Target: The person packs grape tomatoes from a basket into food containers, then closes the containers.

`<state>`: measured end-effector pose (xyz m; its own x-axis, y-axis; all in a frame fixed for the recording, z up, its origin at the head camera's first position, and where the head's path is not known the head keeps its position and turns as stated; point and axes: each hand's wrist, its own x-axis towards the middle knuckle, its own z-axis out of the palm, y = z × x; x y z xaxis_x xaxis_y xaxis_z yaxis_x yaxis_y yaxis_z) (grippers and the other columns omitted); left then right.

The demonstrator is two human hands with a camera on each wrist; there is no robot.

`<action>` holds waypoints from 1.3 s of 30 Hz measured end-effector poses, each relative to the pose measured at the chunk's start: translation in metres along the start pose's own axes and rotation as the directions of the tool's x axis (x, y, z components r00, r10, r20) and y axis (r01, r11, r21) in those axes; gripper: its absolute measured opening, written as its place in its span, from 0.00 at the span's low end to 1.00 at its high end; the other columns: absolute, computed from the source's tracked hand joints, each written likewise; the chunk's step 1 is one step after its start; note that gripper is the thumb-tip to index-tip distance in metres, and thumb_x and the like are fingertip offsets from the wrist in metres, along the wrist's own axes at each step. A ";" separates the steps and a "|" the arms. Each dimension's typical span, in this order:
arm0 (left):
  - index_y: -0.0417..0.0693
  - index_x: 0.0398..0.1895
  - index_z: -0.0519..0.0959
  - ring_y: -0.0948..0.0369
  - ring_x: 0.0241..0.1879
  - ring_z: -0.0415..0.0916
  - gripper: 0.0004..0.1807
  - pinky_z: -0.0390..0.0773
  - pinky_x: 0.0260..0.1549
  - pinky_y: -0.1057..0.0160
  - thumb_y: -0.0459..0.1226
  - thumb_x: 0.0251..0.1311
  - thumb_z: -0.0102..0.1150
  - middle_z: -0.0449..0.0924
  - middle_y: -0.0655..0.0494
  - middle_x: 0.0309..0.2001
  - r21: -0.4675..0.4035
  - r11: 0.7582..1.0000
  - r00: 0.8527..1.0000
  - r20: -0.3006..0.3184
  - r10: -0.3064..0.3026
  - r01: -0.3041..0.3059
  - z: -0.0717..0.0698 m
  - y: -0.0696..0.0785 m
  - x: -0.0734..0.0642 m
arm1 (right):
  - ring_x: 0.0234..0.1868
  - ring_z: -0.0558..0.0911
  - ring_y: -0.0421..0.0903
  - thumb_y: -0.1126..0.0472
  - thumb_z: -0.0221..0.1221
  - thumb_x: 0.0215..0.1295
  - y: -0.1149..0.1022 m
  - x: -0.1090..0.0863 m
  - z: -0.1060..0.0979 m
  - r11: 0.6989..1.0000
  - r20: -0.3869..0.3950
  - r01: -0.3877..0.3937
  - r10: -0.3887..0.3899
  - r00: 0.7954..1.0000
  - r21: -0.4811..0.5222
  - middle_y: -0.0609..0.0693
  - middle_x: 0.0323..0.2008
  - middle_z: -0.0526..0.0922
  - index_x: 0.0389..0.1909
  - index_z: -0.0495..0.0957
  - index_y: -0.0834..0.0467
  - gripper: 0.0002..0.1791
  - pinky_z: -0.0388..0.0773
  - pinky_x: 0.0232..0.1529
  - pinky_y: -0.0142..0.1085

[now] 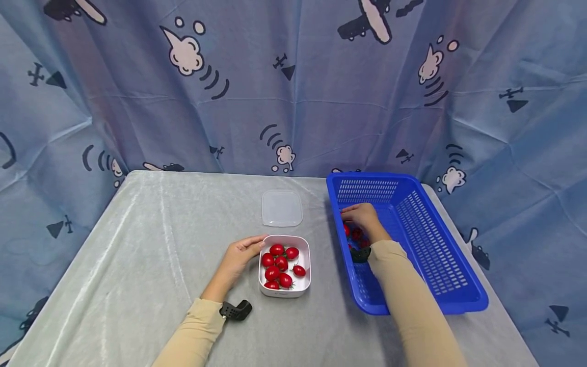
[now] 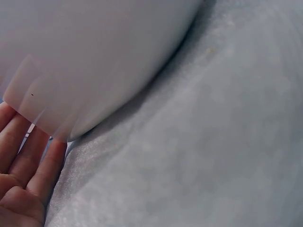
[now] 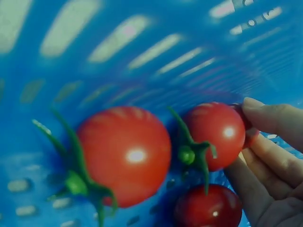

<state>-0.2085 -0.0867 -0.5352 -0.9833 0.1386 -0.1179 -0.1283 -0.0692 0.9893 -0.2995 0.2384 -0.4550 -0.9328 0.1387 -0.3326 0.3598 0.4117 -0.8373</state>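
Observation:
Straight fingers of my left hand (image 1: 237, 259) touch the left side of a small white square container (image 1: 285, 294). In the left wrist view the fingertips rest against its smooth wall (image 2: 109, 66). Several red cherry tomatoes (image 1: 282, 263) with green stems lie inside. Over on the right, my right hand (image 1: 365, 218) reaches into a blue slotted basket (image 1: 431, 244), near its left wall. Between thumb and fingers it pinches a cherry tomato (image 3: 251, 140), mostly hidden behind a nearer tomato (image 3: 215, 135). A large-looking tomato (image 3: 125, 156) with a green calyx is closest to that camera.
A translucent square lid (image 1: 282, 208) lies flat behind the white container. Pale cloth covers the table (image 1: 137, 255), and the basket stands along its right edge. A blue patterned curtain (image 1: 293, 102) hangs behind and around the table.

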 end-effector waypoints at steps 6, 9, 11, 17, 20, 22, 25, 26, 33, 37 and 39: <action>0.34 0.58 0.79 0.69 0.49 0.80 0.20 0.77 0.53 0.70 0.36 0.66 0.61 0.83 0.44 0.56 0.000 1.000 1.000 0.015 0.002 -0.002 -0.001 0.000 -0.001 | 0.31 0.83 0.30 0.64 0.67 0.62 -0.024 -0.009 -0.014 0.997 -0.026 0.042 -0.041 0.999 0.061 0.58 0.48 0.86 0.60 0.76 0.70 0.27 0.80 0.56 0.39; 0.35 0.57 0.80 0.69 0.49 0.80 0.20 0.77 0.54 0.70 0.36 0.66 0.61 0.82 0.43 0.57 -0.003 1.000 1.000 0.012 -0.006 0.006 -0.001 0.002 -0.001 | 0.33 0.83 0.27 0.61 0.66 0.64 -0.046 -0.023 -0.022 0.990 -0.019 0.081 -0.079 0.997 0.115 0.62 0.61 0.78 0.64 0.73 0.66 0.29 0.76 0.61 0.39; 0.36 0.57 0.80 0.69 0.50 0.80 0.19 0.77 0.54 0.69 0.36 0.66 0.61 0.82 0.43 0.57 -0.002 1.000 1.000 0.007 -0.015 0.015 -0.001 0.002 -0.001 | 0.34 0.83 0.27 0.61 0.67 0.63 -0.058 -0.037 -0.025 0.979 -0.017 0.121 -0.120 0.993 0.164 0.59 0.59 0.78 0.65 0.73 0.66 0.30 0.79 0.58 0.35; 0.36 0.56 0.81 0.69 0.49 0.80 0.19 0.77 0.54 0.68 0.37 0.65 0.62 0.83 0.44 0.56 0.009 1.000 1.000 0.002 -0.016 0.016 0.000 0.003 -0.001 | 0.37 0.84 0.29 0.61 0.69 0.60 -0.081 -0.080 -0.015 0.942 -0.034 0.271 -0.270 0.962 0.200 0.33 0.36 0.84 0.61 0.76 0.67 0.29 0.82 0.44 0.23; 0.35 0.57 0.80 0.70 0.48 0.80 0.19 0.77 0.54 0.69 0.36 0.66 0.61 0.83 0.44 0.56 0.008 1.000 1.000 0.003 -0.015 0.015 0.000 0.003 -0.001 | 0.39 0.83 0.33 0.59 0.71 0.58 -0.085 -0.101 -0.001 0.944 -0.043 0.304 -0.301 0.953 0.124 0.39 0.40 0.87 0.57 0.80 0.64 0.26 0.81 0.42 0.25; 0.34 0.57 0.80 0.71 0.48 0.79 0.20 0.77 0.53 0.70 0.36 0.66 0.61 0.83 0.43 0.56 0.006 1.000 1.000 0.008 -0.013 0.013 0.000 0.004 -0.001 | 0.43 0.82 0.37 0.59 0.72 0.56 -0.086 -0.114 0.011 0.945 -0.038 0.317 -0.315 0.948 0.081 0.47 0.46 0.87 0.55 0.82 0.61 0.25 0.81 0.41 0.27; 0.33 0.58 0.79 0.72 0.48 0.79 0.20 0.77 0.53 0.71 0.35 0.66 0.60 0.82 0.41 0.57 -0.006 1.000 1.000 0.017 -0.010 0.010 0.000 0.005 -0.001 | 0.48 0.79 0.41 0.59 0.73 0.54 -0.083 -0.130 0.027 0.941 -0.037 0.337 -0.336 0.941 0.031 0.56 0.51 0.86 0.52 0.85 0.59 0.22 0.79 0.38 0.27; 0.32 0.58 0.79 0.73 0.48 0.79 0.20 0.77 0.53 0.71 0.35 0.66 0.60 0.81 0.41 0.57 -0.008 1.000 1.000 0.021 -0.007 0.007 0.000 0.005 -0.001 | 0.48 0.79 0.43 0.60 0.74 0.54 -0.082 -0.135 0.033 0.939 -0.039 0.343 -0.342 0.939 0.028 0.57 0.51 0.87 0.51 0.85 0.59 0.21 0.78 0.37 0.27; 0.32 0.58 0.79 0.72 0.48 0.79 0.21 0.77 0.53 0.72 0.36 0.65 0.61 0.81 0.40 0.57 -0.011 1.000 1.000 0.023 0.000 0.000 -0.001 0.006 -0.003 | 0.53 0.83 0.52 0.67 0.72 0.54 -0.068 -0.158 0.066 0.925 -0.030 0.369 -0.368 0.929 0.094 0.59 0.49 0.87 0.47 0.86 0.63 0.18 0.84 0.49 0.35; 0.34 0.57 0.80 0.71 0.49 0.79 0.20 0.78 0.53 0.70 0.36 0.65 0.61 0.82 0.43 0.57 -0.006 1.000 1.000 0.012 -0.008 0.008 -0.001 0.006 -0.002 | 0.53 0.84 0.54 0.67 0.72 0.53 -0.055 -0.156 0.088 0.929 -0.036 0.361 -0.359 0.933 0.080 0.60 0.47 0.88 0.45 0.87 0.63 0.17 0.83 0.52 0.42; 0.36 0.56 0.81 0.71 0.49 0.79 0.19 0.78 0.53 0.70 0.36 0.65 0.61 0.83 0.45 0.56 0.003 1.000 1.000 0.004 -0.014 0.014 -0.001 0.006 -0.002 | 0.52 0.84 0.54 0.67 0.73 0.52 -0.047 -0.151 0.098 0.933 -0.029 0.357 -0.356 0.934 0.050 0.59 0.45 0.88 0.44 0.87 0.63 0.16 0.83 0.53 0.45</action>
<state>-0.2077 -0.0882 -0.5295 -0.9809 0.1435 -0.1315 -0.1418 -0.0642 0.9878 -0.1738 0.1096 -0.4082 -1.0000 0.0091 0.0001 0.0034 0.3888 -0.9213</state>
